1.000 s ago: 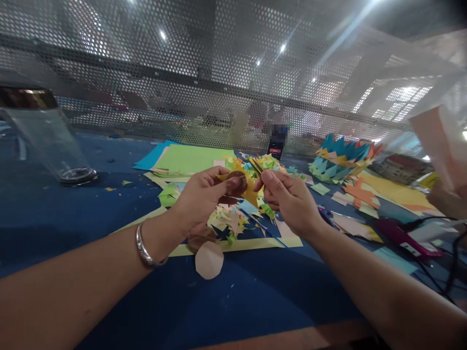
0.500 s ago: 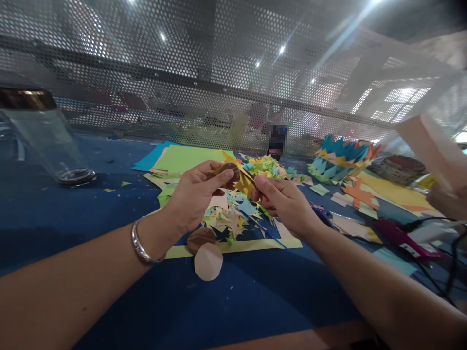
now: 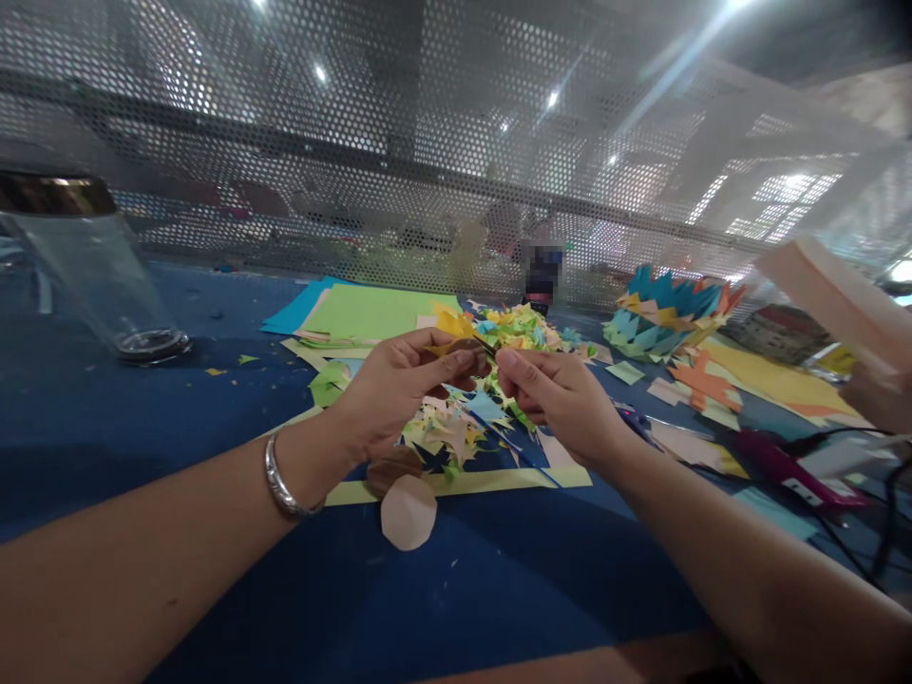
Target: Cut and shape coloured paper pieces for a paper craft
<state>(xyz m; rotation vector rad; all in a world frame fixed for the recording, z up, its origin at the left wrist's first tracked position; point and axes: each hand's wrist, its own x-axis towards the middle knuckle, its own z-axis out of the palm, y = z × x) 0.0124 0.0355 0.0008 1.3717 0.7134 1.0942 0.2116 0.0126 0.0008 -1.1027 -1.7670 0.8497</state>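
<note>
My left hand (image 3: 406, 389) is closed in a pinch on a yellow paper piece (image 3: 453, 323) and a round brown disc (image 3: 466, 347). Close beside it, my right hand (image 3: 552, 389) pinches a thin dark tool (image 3: 490, 348), whose tip meets the paper and disc; its exact kind is hidden by the fingers. Below both hands lies a heap of cut paper stars and scraps (image 3: 446, 427). Nearer me, another brown disc (image 3: 395, 467) is partly covered by a pale round paper (image 3: 408, 513).
Green paper sheets (image 3: 377, 309) lie behind my left hand. A glass jar (image 3: 106, 275) stands at the left. Toward the right are a zigzag paper crown (image 3: 655, 313), a purple power strip (image 3: 798, 470) with cables, and another person's hand (image 3: 880, 385) holding pale paper.
The yellow paper and disc have turned and tipped flatter in my left hand, so less yellow shows. Both hands have come closer together. The other person's pale paper has lowered slightly.
</note>
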